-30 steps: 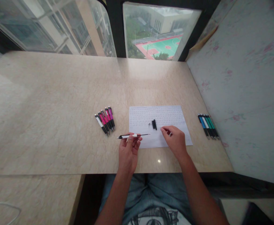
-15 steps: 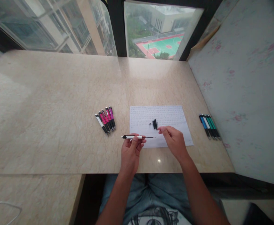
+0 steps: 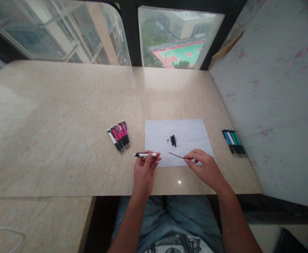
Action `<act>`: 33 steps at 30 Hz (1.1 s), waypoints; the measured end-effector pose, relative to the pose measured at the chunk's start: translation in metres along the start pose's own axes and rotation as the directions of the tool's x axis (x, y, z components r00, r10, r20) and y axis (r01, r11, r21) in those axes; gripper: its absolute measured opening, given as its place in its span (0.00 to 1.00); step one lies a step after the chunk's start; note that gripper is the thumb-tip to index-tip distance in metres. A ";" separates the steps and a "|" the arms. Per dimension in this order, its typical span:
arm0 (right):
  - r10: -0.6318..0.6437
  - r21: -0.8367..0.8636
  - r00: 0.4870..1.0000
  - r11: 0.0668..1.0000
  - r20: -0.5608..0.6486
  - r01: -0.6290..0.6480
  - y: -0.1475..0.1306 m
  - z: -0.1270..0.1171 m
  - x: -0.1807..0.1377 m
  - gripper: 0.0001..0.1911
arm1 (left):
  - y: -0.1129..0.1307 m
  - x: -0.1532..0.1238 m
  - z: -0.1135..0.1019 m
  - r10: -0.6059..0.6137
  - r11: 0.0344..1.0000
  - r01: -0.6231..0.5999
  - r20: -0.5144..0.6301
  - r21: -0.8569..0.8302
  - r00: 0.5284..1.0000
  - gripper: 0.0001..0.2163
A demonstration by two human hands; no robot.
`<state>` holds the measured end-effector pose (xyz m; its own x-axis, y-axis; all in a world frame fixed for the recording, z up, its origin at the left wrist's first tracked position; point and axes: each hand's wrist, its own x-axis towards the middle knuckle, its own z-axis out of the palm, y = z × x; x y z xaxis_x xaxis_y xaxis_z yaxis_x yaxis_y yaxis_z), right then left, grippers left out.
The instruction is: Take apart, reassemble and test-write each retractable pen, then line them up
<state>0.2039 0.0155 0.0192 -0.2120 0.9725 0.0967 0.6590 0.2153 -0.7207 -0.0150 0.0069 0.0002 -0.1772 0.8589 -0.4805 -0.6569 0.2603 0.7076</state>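
One refill (image 3: 176, 155) juts from right hand (image 3: 205, 168) toward left hand (image 3: 145, 171)

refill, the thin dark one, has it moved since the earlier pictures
Yes: the refill moved right relative to the paper sheet, out of the white pen barrel, into the right hand.

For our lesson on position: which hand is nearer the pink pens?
Left. The left hand is below and right of the pink pens in the picture; the right hand is farther right, partly over the paper.
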 end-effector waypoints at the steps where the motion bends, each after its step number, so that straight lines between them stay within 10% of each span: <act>1: 0.044 -0.002 0.998 0.999 -0.036 -0.044 0.005 0.001 -0.001 0.07 | 0.000 0.001 0.000 0.002 1.000 -0.002 -0.002 0.001 1.000 0.15; 9: 0.188 -0.189 0.936 0.949 -0.297 -0.251 0.015 0.023 0.016 0.11 | -0.003 -0.004 0.004 -0.008 0.999 0.006 0.036 0.050 0.999 0.15; 14: 0.240 0.047 0.914 0.970 -0.327 -0.238 0.000 0.034 0.023 0.14 | -0.006 -0.005 0.004 0.008 0.993 -0.017 0.074 0.116 0.997 0.16; 19: 0.441 0.645 0.896 0.673 0.043 -0.362 -0.026 0.055 0.016 0.18 | -0.007 -0.006 0.005 0.098 0.939 -0.143 0.154 0.314 0.983 0.13; 24: 0.413 0.875 0.868 0.265 0.277 -0.406 -0.039 0.071 0.011 0.17 | -0.005 -0.009 0.006 0.226 0.757 -0.323 0.236 0.568 0.945 0.09; 33: 0.423 0.859 0.859 0.282 0.289 -0.428 -0.034 0.066 0.011 0.12 | -0.003 -0.009 0.005 0.185 0.783 -0.251 0.172 0.569 0.967 0.10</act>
<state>0.1315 0.0130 -0.0003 -0.1123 0.9004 -0.4204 -0.3433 -0.4321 -0.8339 -0.0073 0.0005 0.0050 -0.1666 0.9552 -0.2445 -0.0523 0.2390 0.9696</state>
